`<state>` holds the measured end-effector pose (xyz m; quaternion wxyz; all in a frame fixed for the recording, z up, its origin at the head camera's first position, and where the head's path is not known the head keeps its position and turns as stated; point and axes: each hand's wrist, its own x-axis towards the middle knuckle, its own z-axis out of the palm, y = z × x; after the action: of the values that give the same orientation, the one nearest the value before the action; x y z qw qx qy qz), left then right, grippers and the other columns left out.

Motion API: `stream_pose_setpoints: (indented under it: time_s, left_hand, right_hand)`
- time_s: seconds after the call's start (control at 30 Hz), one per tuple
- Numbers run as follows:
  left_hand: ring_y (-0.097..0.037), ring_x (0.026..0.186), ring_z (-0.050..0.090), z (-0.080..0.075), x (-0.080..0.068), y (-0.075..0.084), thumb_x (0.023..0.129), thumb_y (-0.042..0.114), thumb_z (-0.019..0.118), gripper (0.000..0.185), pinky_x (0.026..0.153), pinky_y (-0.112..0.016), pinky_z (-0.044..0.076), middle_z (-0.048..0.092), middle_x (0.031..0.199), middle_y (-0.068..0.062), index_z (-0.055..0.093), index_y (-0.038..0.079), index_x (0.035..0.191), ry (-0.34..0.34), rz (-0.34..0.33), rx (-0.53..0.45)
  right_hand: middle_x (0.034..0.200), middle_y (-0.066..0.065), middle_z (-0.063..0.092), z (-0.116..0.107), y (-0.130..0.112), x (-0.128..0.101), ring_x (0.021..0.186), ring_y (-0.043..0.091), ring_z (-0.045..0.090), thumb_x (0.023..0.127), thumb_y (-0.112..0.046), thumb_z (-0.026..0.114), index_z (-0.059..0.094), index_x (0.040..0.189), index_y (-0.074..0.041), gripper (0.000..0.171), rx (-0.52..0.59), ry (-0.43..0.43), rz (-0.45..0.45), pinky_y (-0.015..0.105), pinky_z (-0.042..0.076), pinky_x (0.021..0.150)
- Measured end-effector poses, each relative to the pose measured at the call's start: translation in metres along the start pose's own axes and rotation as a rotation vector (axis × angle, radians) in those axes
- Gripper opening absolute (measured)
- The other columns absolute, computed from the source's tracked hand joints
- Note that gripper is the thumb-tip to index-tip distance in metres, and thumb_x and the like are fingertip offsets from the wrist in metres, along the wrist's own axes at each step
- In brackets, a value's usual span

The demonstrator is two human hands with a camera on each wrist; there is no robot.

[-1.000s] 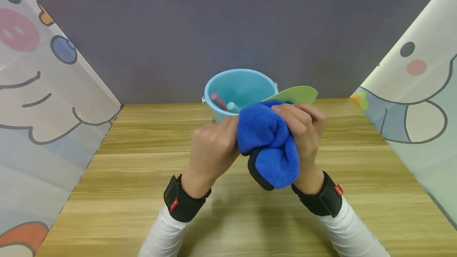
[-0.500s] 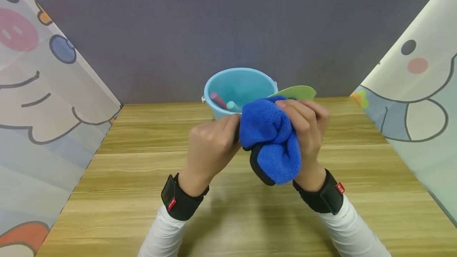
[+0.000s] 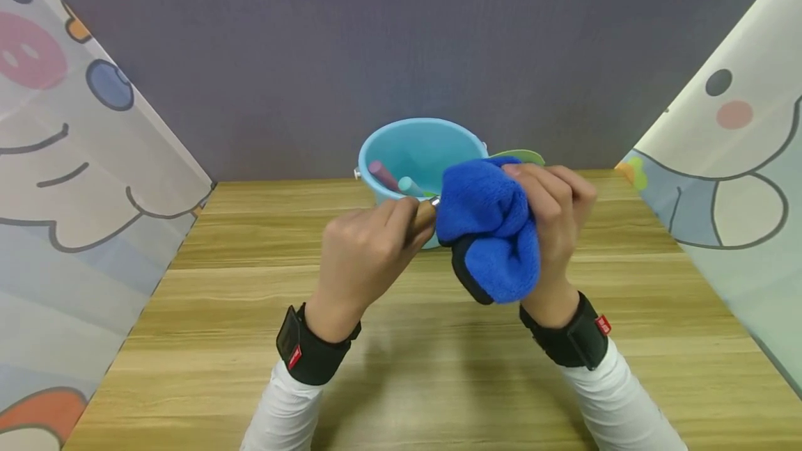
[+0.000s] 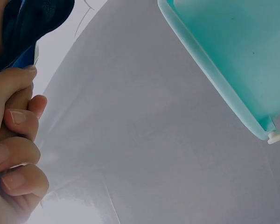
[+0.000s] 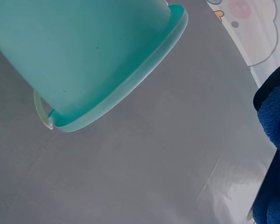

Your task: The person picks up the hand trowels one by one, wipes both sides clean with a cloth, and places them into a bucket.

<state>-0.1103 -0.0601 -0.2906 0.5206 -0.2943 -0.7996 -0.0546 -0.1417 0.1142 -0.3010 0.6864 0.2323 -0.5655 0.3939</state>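
Observation:
My left hand [image 3: 376, 242] grips the wooden handle [image 3: 425, 216] of a tool, fingers curled round it. My right hand [image 3: 551, 204] holds a bunched blue fleece cloth [image 3: 491, 228] wrapped over the tool's flat green end [image 3: 523, 156], of which only a sliver shows above the cloth. Both hands are raised above the wooden table [image 3: 219, 339]. In the left wrist view the curled fingers [image 4: 14, 154] sit under the cloth [image 4: 32, 23]. The right wrist view catches the cloth [image 5: 275, 140] at its right edge.
A light blue bucket [image 3: 376, 152] stands at the back of the table behind the hands, holding a pink stick [image 3: 382, 174] and a teal stick [image 3: 407, 186]. It shows as the bucket [image 4: 224, 60] and the bucket [image 5: 84, 51] in the wrist views. Cartoon-printed panels stand on both sides.
The right hand and cloth slid right and slightly up along the tool, uncovering the wooden handle at the left hand. Less of the green end shows now.

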Motion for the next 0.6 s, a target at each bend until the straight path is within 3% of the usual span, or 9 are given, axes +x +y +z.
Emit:
stream_pose_setpoints:
  time_s: [0.4,0.6]
  left_hand:
    - [-0.008,0.039,0.03,0.001,0.001,-0.005,0.093,0.029,0.075,0.035,0.039,-0.025,0.022,0.039,0.051,0.005,0.054,0.011,0.071,0.021,0.007,0.022]
    - [-0.008,0.038,0.027,0.001,0.001,-0.008,0.094,0.029,0.072,0.035,0.038,-0.025,0.02,0.037,0.049,0.005,0.054,0.011,0.07,0.051,-0.005,0.03]
  right_hand:
    - [0.097,0.018,0.065,-0.005,0.021,0.001,0.085,0.042,0.048,0.1,-0.037,0.042,0.056,0.102,-0.001,0.039,-0.125,-0.025,0.019,0.045,0.029,0.087]
    - [0.1,0.018,0.065,-0.01,0.034,-0.002,0.09,0.043,0.046,0.095,-0.034,0.055,0.057,0.102,0.001,0.036,-0.083,-0.023,0.063,0.039,0.028,0.093]
